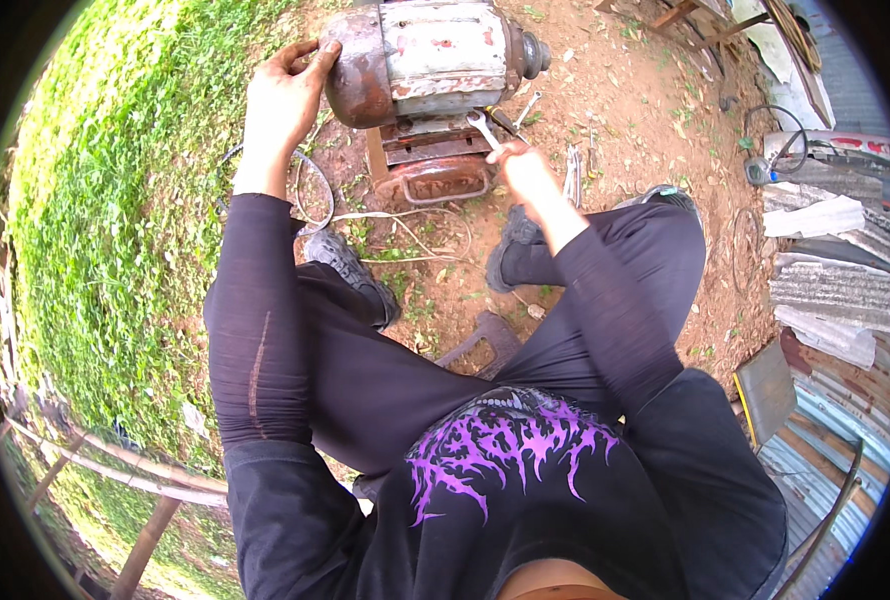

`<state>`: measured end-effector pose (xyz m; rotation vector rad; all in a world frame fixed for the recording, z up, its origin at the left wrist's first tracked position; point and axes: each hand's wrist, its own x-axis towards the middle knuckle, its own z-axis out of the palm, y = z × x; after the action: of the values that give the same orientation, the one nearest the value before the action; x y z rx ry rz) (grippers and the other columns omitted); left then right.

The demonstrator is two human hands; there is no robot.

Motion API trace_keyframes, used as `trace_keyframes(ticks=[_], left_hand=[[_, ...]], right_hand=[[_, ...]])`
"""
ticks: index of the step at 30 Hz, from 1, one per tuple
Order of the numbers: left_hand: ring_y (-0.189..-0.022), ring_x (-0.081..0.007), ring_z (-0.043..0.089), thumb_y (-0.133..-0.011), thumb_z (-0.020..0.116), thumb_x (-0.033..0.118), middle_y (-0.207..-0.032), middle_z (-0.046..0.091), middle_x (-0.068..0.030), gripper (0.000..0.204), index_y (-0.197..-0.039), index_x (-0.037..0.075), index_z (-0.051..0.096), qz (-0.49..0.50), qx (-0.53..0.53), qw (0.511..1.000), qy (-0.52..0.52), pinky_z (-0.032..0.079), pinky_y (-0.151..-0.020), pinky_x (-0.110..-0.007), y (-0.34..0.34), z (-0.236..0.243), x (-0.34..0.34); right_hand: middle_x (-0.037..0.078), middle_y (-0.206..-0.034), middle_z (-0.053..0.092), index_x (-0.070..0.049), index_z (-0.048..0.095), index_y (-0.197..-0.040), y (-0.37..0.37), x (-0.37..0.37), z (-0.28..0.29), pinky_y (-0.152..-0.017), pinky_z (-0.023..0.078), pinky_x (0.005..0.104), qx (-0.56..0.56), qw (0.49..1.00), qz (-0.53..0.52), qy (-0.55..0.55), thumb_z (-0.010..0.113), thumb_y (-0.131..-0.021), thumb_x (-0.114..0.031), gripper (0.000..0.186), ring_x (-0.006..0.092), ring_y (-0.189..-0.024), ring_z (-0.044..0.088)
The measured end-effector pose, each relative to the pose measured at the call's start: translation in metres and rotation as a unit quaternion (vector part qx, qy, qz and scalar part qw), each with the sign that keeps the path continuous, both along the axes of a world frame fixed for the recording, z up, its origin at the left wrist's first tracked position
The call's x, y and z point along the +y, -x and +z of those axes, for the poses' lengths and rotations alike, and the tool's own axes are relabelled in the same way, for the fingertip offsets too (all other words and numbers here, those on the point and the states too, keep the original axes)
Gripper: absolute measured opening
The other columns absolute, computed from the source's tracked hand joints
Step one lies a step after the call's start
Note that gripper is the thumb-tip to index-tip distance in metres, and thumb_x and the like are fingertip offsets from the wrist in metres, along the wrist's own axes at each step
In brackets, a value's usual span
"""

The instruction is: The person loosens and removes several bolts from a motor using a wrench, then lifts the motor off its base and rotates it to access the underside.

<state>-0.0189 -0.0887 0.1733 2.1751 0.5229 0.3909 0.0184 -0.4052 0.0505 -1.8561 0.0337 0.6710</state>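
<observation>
A: Why is the left hand (283, 95) on the motor (427, 62)?
B: Fingers spread flat on its left end, steadying it, far ahead.
A: The right hand (525, 170)?
B: Closed round a spanner (485, 128) at the base.

— State of the hands?

— Left hand (283, 92) is flat against the rusty end cap of the old electric motor (427, 62), fingers spread over its rim. Right hand (521, 168) is closed on a metal wrench (485, 128), its open end at the motor's base.

— Surroundings?

— The motor stands on a rusted mount (433, 172) on bare dirt. More wrenches (572, 172) lie just beside the right hand. Grass (115, 180) lies to the left, corrugated sheets (833, 290) to the right, and a loose wire (310, 185) below the left wrist.
</observation>
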Motion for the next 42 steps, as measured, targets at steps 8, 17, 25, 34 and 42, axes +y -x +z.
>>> trace_keyframes(ticks=[8, 17, 25, 34, 42], left_hand=[[-0.083, -0.0119, 0.063, -0.087, 0.071, 0.037, -0.09, 0.071, -0.0087, 0.05, -0.121, 0.001, 0.065, 0.014, -0.001, 1.0, 0.008, 0.048, -0.076, -0.025, 0.004, 0.004, -0.004], [-0.083, -0.012, 0.064, -0.086, 0.073, 0.036, -0.093, 0.072, -0.0089, 0.05, -0.12, 0.001, 0.066, 0.035, -0.014, 0.999, 0.024, 0.048, -0.078, -0.025, 0.009, 0.006, -0.006], [-0.08, -0.0141, 0.063, -0.083, 0.074, 0.039, -0.087, 0.07, -0.0106, 0.054, -0.119, -0.001, 0.066, 0.017, -0.038, 0.999, 0.012, 0.05, -0.076, -0.028, -0.004, -0.012, 0.003], [-0.082, -0.0147, 0.065, -0.081, 0.075, 0.042, -0.091, 0.071, -0.0123, 0.056, -0.118, 0.0, 0.067, 0.011, -0.061, 0.997, 0.049, 0.051, -0.077, -0.027, 0.0, -0.015, 0.009], [-0.087, -0.0182, 0.069, -0.081, 0.074, 0.043, -0.096, 0.072, -0.0151, 0.054, -0.116, 0.001, 0.068, 0.002, -0.042, 0.998, 0.04, 0.052, -0.081, -0.029, 0.001, -0.007, 0.003]], right_hand=[[0.0, -0.057, 0.043, -0.011, 0.053, -0.088, 0.048, 0.073, 0.01, -0.033, 0.023, 0.0279, 0.209, 0.909, -0.276, -0.23, 0.047, -0.096, -0.012, 0.01, 0.0102, -0.038, 0.035], [-0.005, -0.056, 0.047, -0.012, 0.072, -0.105, -0.097, -0.017, 0.038, -0.038, 0.027, 0.0253, 0.15, 0.965, 0.183, 0.117, 0.059, -0.095, -0.026, 0.022, 0.0043, -0.042, 0.034], [0.005, -0.072, 0.063, -0.008, 0.067, -0.108, -0.127, -0.042, 0.038, -0.064, 0.048, 0.0327, -0.141, 0.877, 0.326, 0.325, 0.054, -0.095, -0.019, 0.021, 0.0161, -0.067, 0.059], [0.002, -0.072, 0.051, -0.005, 0.045, -0.115, 0.038, 0.01, 0.035, -0.044, 0.042, 0.0275, 0.17, 0.976, -0.051, -0.127, 0.043, -0.095, -0.008, 0.02, 0.0114, -0.053, 0.047], [0.007, -0.075, 0.053, -0.008, 0.04, -0.111, 0.05, 0.079, 0.018, -0.048, 0.05, 0.0357, 0.183, 0.933, -0.193, -0.243, 0.039, -0.101, -0.012, 0.01, 0.0188, -0.055, 0.053]])
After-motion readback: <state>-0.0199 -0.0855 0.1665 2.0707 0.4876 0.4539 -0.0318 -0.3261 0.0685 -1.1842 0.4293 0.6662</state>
